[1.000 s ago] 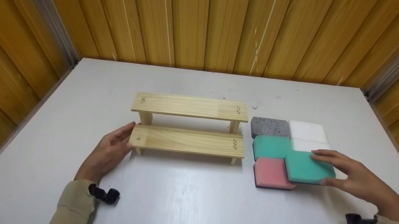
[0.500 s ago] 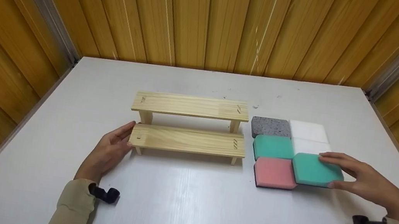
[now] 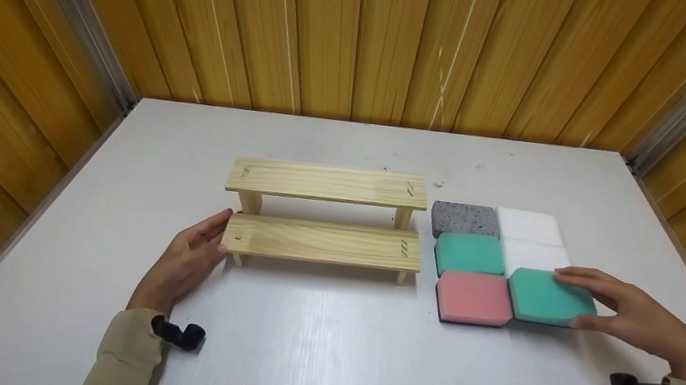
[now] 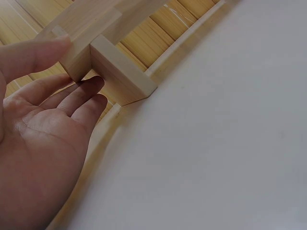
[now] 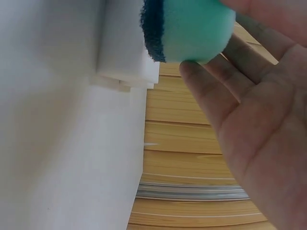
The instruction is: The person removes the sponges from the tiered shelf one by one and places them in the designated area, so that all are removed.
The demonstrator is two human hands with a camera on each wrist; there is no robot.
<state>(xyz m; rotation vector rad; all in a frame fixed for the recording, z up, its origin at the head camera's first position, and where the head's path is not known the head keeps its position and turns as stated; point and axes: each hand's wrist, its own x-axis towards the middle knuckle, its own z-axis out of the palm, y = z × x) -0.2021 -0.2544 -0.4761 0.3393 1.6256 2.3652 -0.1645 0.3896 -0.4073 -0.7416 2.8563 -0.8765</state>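
My right hand (image 3: 641,318) pinches a green sponge (image 3: 550,297) between thumb and fingers, at the near right of a group of sponges. Its dark scouring layer faces the table in the right wrist view (image 5: 154,31); whether it rests flat I cannot tell. To its left lies a pink sponge (image 3: 474,297), with another green sponge (image 3: 470,254) behind that. My left hand (image 3: 189,258) holds the left end of the lower step of a two-step wooden stand (image 3: 322,242). In the left wrist view, the thumb (image 4: 48,52) lies on one side of the board and fingers on the other.
A speckled grey sponge (image 3: 465,220) and two white sponges (image 3: 529,227) lie behind the green ones. The stand's upper step (image 3: 327,183) rises at the back. Everything is on a white table (image 3: 321,350), enclosed by wood-patterned walls (image 3: 385,37).
My right hand has moved the green sponge rightward and slightly nearer, off its overlap with the pink one, so more of the near white sponge shows. The left hand stays put.
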